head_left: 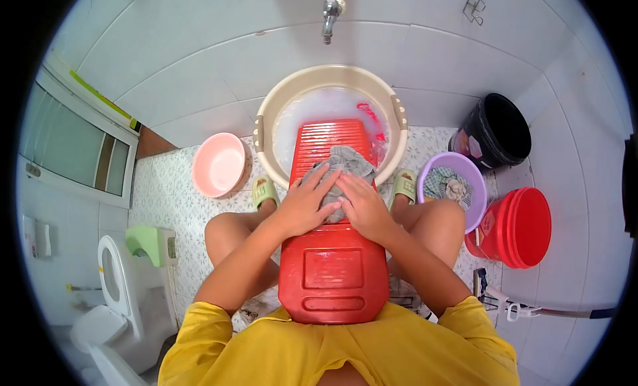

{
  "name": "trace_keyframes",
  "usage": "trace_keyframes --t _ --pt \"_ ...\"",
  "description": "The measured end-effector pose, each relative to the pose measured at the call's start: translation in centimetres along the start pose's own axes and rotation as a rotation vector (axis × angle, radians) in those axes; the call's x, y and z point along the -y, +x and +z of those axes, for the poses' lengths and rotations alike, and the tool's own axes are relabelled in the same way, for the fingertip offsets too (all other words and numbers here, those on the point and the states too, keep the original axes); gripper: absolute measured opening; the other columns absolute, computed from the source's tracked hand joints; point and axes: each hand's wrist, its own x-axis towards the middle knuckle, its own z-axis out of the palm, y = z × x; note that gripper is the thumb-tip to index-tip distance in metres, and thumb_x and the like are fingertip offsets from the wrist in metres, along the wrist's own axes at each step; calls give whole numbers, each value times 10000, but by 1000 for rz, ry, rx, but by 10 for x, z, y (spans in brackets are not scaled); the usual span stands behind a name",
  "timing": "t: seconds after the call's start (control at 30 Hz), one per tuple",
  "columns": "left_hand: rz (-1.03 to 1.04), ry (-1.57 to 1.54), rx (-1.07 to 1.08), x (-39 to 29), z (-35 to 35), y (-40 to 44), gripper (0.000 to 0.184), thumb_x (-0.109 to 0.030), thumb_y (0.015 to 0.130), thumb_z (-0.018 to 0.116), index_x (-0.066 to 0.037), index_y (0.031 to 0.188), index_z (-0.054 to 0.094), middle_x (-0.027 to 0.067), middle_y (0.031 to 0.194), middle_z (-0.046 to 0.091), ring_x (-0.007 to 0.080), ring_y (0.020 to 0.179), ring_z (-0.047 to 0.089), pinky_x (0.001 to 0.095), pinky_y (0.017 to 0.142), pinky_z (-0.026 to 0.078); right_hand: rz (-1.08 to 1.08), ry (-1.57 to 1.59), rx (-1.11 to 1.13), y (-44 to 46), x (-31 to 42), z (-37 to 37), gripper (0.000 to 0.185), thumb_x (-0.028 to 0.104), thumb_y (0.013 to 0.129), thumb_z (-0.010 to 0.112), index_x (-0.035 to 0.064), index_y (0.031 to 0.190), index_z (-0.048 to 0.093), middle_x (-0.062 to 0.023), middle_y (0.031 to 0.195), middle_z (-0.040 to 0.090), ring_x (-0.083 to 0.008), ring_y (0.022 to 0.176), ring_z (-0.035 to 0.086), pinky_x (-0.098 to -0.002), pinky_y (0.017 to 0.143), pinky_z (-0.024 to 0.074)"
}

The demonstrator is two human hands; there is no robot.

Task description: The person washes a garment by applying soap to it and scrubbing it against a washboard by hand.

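Note:
A crumpled wet grey cloth (351, 161) lies on the ribbed part of a red washboard (332, 269), which leans from my lap into a cream basin (266, 107). My left hand (309, 200) rests flat on the cloth's left side with fingers stretched out. From the right, my right hand (362, 203) presses on the same cloth, fingers extended, its tips close to the left hand's. The palms hide part of the cloth. Cloudy, soapy water (306, 107) fills the basin, and a pink-red strip (371, 117) shows at its right inside.
A pink basin (218, 165) stands left. On the right are a purple basin (475, 180) holding cloths (448, 186), a black bucket (505, 130) and a red bucket (525, 226). A tap (329, 17) juts from the wall above. A toilet (126, 286) and green stool (149, 245) stand lower left.

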Motion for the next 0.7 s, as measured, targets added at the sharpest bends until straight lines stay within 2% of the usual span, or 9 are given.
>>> trace_keyframes --t 0.17,0.3,0.4,0.47,0.5,0.57,0.6,0.63,0.7 --pt "-38 -324 9 15 5 5 923 -401 742 729 -30 1439 250 226 1441 317 373 1300 370 433 1059 295 91 199 131 15 -14 -6 349 158 808 640 17 1126 607 -156 1137 615 -346 1030 551 -409 898 440" --pt "-70 -319 81 35 7 29 1046 -402 642 809 -8 1433 249 228 1406 376 358 1291 387 423 1057 301 8 199 56 32 -25 5 328 149 795 652 30 1100 629 -146 1064 645 -323 955 564 -404 862 452" --pt "-21 -141 102 55 17 45 1036 -382 616 832 -13 1417 287 217 1364 437 338 1263 423 409 1049 319 151 151 189 37 -29 0 320 133 792 657 18 1089 632 -130 973 672 -284 895 602 -378 814 478" --pt "-67 -522 205 60 17 52 1019 -500 627 786 31 1374 342 231 1355 436 342 1248 441 416 1033 339 328 482 149 38 -41 3 274 93 812 626 24 1077 639 -112 910 684 -234 846 642 -338 775 497" --pt "-64 -529 202 54 14 48 1019 -500 627 786 31 1374 342 231 1355 436 342 1248 441 416 1033 339 328 475 152 37 -44 3 274 93 812 626 24 1077 639 -112 910 684 -234 846 642 -338 775 497" --pt "-183 -530 138 35 3 31 974 -447 624 803 32 1353 368 228 1331 461 344 1228 462 407 1000 384 563 853 -47 38 -46 1 241 61 837 586 10 1065 645 -126 917 685 -203 832 662 -324 767 506" --pt "-176 -531 133 30 4 21 974 -447 624 803 32 1353 368 228 1331 461 344 1228 462 407 1000 384 594 812 -139 40 -27 -10 237 38 854 548 -20 1064 639 -165 901 678 -241 872 663 -327 782 511" --pt "-108 -445 7 26 5 9 955 -408 632 806 32 1354 362 225 1333 461 342 1229 461 409 1001 381 590 804 -141 41 -15 -14 237 38 854 548 -20 1064 639 -165 901 678 -241 872 663 -327 782 511" --pt "-48 -370 -116 26 11 -4 937 -368 639 810 31 1354 356 222 1334 460 340 1229 461 410 1003 378 227 472 -5 35 4 -12 318 95 870 554 -48 1154 578 -235 1022 636 -309 1003 617 -398 877 474"
